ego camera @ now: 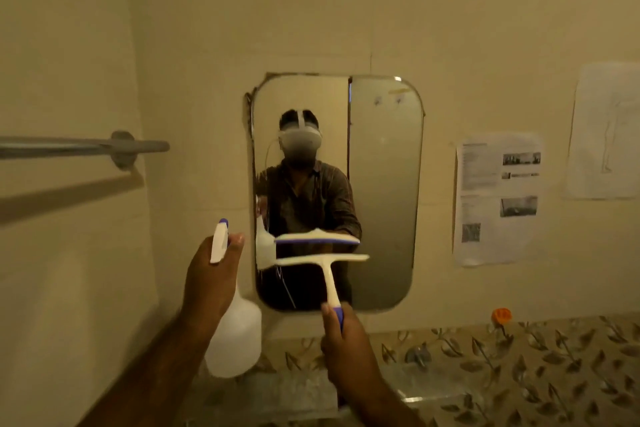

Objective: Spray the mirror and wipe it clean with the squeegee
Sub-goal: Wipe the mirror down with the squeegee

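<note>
Here the mirror (381,184) hangs on the wall ahead of me, its lower left under the squeegee (323,262) blade. My right hand (341,336) is wrapped tight round the squeegee's blue grip. My left hand (211,282) is closed on the spray bottle (235,340) neck, 1 finger by the trigger, just left of the mirror.

The walls (346,10) are seen in plain cream. The squeegee (325,262) is coloured cream-white, with a purple grip. The bottle (235,340) is seen as translucent white, its trigger head white tipped with purple. A leaf pattern in grey-brown is carried by the tiles (519,367). An orange object (501,315) is seen above them.
</note>
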